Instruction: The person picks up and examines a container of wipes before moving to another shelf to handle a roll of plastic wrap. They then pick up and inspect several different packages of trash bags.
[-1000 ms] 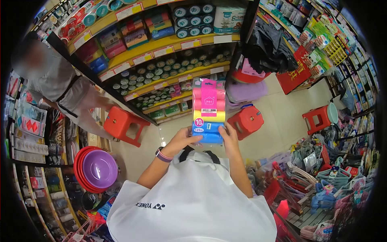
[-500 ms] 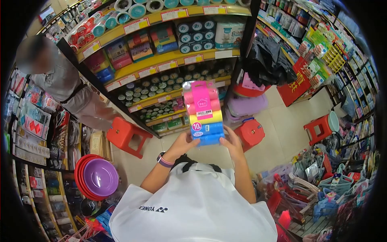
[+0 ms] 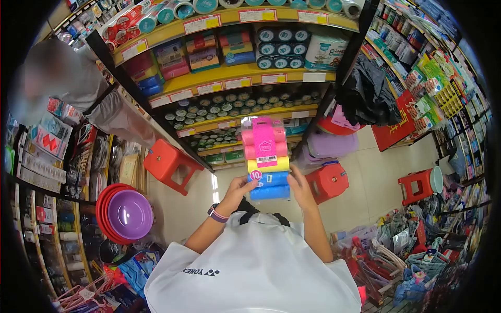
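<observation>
A clear pack of rolls (image 3: 266, 151), pink at the top, yellow in the middle and blue at the bottom, is held upright in front of the white shirt. A pink label with a hanging hole runs down its upper front. My left hand (image 3: 240, 190), with a band at the wrist, grips the lower left edge, thumb on the blue rolls. At the lower right edge, my right hand (image 3: 300, 189) presses against the blue rolls. Both hands are closed on the pack.
Ahead stands a shelf rack (image 3: 245, 82) with similar packs (image 3: 238, 47). Red stools (image 3: 172, 166) (image 3: 327, 182) flank the floor before it. Purple and red basins (image 3: 130, 214) are at the left, hangers (image 3: 378, 258) at the lower right. Another person (image 3: 99, 94) stands at the left.
The view has shifted, so the shelves appear lower and further right. The pack is tilted slightly differently, and both hands still hold it. The other person appears nearer the left edge, an arm blurred.
</observation>
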Tool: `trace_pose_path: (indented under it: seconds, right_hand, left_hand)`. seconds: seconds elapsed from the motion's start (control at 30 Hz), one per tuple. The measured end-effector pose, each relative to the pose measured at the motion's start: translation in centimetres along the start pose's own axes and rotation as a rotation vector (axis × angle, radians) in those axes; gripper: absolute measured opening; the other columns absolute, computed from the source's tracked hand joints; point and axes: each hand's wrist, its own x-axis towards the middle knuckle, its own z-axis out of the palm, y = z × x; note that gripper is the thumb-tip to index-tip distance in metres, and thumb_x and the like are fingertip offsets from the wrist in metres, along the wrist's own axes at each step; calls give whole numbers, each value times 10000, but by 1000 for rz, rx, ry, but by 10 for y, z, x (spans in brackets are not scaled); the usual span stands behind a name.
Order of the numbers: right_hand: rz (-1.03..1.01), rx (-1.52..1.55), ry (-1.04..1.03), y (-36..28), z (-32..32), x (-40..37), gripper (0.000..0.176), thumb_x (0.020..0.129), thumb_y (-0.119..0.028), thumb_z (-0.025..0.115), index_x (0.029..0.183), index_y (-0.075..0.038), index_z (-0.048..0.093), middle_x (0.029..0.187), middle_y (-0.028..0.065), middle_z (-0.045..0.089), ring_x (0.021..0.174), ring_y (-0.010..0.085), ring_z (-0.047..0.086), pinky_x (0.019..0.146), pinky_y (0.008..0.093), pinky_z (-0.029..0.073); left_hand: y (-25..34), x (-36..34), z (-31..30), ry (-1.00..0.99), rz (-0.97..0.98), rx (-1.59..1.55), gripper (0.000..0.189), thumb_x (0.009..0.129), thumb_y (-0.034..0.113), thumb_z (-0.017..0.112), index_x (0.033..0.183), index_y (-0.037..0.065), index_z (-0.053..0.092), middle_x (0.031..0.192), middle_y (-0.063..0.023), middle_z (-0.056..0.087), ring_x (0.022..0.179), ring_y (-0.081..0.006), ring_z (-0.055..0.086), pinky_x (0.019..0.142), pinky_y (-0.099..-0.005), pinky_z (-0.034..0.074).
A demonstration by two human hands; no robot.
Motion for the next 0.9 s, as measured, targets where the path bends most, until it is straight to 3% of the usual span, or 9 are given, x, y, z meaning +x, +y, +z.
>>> trace_pose_path:
  seconds: [0.23, 0.33, 0.4, 0.5, 0.53, 0.63, 0.7, 0.77, 0.9]
  right_hand:
    - [129, -30, 143, 25, 19, 44, 273, 924, -217, 514, 1055, 9, 591, 973, 38, 605, 893, 101, 530, 815, 242, 407]
    - [164, 79, 237, 27, 34, 59, 224, 904, -189, 522, 1006, -2, 589, 894, 15, 596, 836, 81, 518, 763, 227, 402]
    - [165, -12, 173, 28, 37, 73, 176, 885, -177, 535, 935, -14, 578, 825, -3, 577, 778, 65, 503, 706, 220, 394]
    - [189, -20, 37, 21, 54, 93, 164, 874, -187, 553, 892, -24, 560, 782, -13, 550, 738, 61, 483, 666, 221, 382]
    - [192, 15, -6, 26, 59, 100, 171, 877, -187, 556, 910, -19, 553, 781, -3, 547, 724, 69, 481, 662, 225, 386]
    - [190, -90, -106, 39, 69, 120, 180, 889, -188, 548, 926, -11, 545, 763, -2, 543, 720, 70, 483, 665, 231, 390]
    - [202, -122, -170, 29, 80, 139, 217, 907, -189, 531, 992, 10, 550, 849, 38, 590, 800, 93, 533, 727, 255, 428]
    - [162, -135, -96, 16, 97, 159, 277, 922, -191, 514, 1086, 30, 545, 978, 81, 609, 910, 124, 555, 810, 278, 444]
    - [152, -208, -91, 19, 114, 206, 331, 939, -196, 493, 1165, 44, 521, 1077, 103, 600, 989, 146, 551, 865, 286, 438]
  left_hand:
    - [19, 9, -19, -40, -64, 147, 348, 932, 253, 551, 1092, -48, 617, 986, -70, 652, 916, -117, 576, 855, -262, 447]
    - [18, 21, -45, -77, -27, 161, 395, 954, 257, 507, 1221, -33, 522, 1067, -65, 620, 943, -114, 566, 843, -269, 456]
    - [18, 33, -57, -23, 54, -5, 461, 977, 311, 449, 1308, -9, 437, 1144, -43, 578, 985, -112, 545, 849, -281, 446]
    - [16, 54, -95, 14, 11, -180, 468, 979, 342, 434, 1306, 8, 448, 1154, -36, 581, 1022, -118, 543, 872, -282, 437]
    - [15, 62, -102, 92, 59, -252, 443, 976, 342, 442, 1276, 18, 481, 1146, -39, 595, 997, -116, 571, 850, -270, 453]
    - [40, 73, -128, 73, 20, -313, 410, 978, 330, 438, 1231, 17, 520, 1099, -37, 624, 950, -113, 601, 821, -257, 469]
    - [51, 81, -144, 88, 15, -294, 380, 975, 320, 447, 1168, 14, 565, 1027, -24, 646, 881, -99, 612, 785, -247, 477]
    - [52, 89, -163, 84, 19, -168, 361, 970, 311, 464, 1121, 11, 594, 996, -15, 649, 855, -83, 595, 763, -245, 466]
    - [46, 103, -193, 136, -58, -122, 369, 974, 300, 454, 1120, -17, 575, 1058, -75, 638, 937, -125, 606, 825, -277, 473]
